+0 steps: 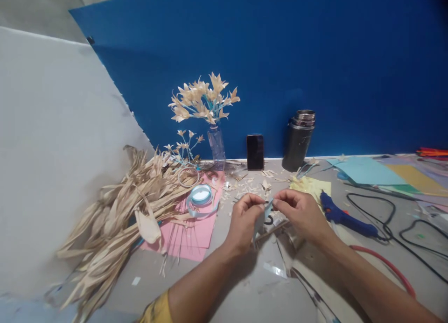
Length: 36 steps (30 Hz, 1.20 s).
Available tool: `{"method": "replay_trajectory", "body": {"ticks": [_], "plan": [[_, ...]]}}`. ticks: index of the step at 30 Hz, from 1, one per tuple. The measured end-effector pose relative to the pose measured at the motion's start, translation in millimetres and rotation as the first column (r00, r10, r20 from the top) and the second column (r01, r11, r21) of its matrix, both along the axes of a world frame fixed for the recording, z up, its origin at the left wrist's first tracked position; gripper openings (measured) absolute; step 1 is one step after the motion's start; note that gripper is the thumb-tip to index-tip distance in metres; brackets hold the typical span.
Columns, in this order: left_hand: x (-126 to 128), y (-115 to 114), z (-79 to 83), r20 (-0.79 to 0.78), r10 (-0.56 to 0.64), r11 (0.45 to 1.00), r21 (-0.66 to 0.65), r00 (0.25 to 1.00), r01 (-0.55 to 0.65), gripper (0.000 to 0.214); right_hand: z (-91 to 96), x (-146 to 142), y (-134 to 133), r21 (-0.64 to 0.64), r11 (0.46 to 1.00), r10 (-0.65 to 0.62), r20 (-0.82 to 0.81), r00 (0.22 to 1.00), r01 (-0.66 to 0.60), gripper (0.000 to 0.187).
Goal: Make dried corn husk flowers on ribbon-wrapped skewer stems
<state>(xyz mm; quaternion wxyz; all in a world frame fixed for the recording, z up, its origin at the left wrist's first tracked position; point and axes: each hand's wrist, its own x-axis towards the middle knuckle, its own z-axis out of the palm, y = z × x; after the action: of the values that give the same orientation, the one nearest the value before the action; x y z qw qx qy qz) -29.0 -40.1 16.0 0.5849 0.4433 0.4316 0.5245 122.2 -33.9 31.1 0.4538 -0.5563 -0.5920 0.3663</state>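
My left hand (246, 220) is closed, thumb and fingertips pinching a narrow light blue ribbon (268, 210). Close beside it, my right hand (299, 211) pinches the ribbon's upper end. A length of it hangs below the left fingers, partly hidden behind them. Under the hands lie scissors, of which a dark handle loop (269, 220) shows, and pale scraps. To the left, a roll of light blue ribbon (201, 194) rests on pink paper (194, 239). A blue glue gun (346, 215) lies to the right of my right hand.
Dried corn husks (119, 225) are heaped at the left. Along the blue board (273, 57) stand a clear bottle (216, 148) holding husk flowers (203, 99), a phone (255, 152) and a dark flask (299, 141). A black cord (381, 204) and coloured sheets (371, 171) lie right.
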Motion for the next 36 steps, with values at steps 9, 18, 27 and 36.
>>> {"method": "replay_trajectory", "body": {"ticks": [9,18,27,36], "plan": [[-13,7,5.1,-0.523,0.131,0.916,0.388,0.842,0.098,0.009,-7.5,0,0,-0.053,0.994,0.096,0.071,0.993,-0.093,0.020],[-18,19,-1.7,-0.050,-0.151,0.976,-0.165,0.987,0.141,0.011,-8.5,9,7,-0.188,0.965,0.159,-0.140,0.977,-0.184,0.020],[-28,36,-10.1,0.142,0.102,0.963,-0.261,0.985,-0.062,0.023,-24.9,9,22,-0.085,0.996,0.034,0.585,0.810,0.020,0.039],[-30,42,-23.7,0.178,0.114,0.947,-0.316,0.977,-0.052,0.030,-48.3,-13,28,-0.135,0.990,0.079,0.776,0.626,0.043,0.023]]}}
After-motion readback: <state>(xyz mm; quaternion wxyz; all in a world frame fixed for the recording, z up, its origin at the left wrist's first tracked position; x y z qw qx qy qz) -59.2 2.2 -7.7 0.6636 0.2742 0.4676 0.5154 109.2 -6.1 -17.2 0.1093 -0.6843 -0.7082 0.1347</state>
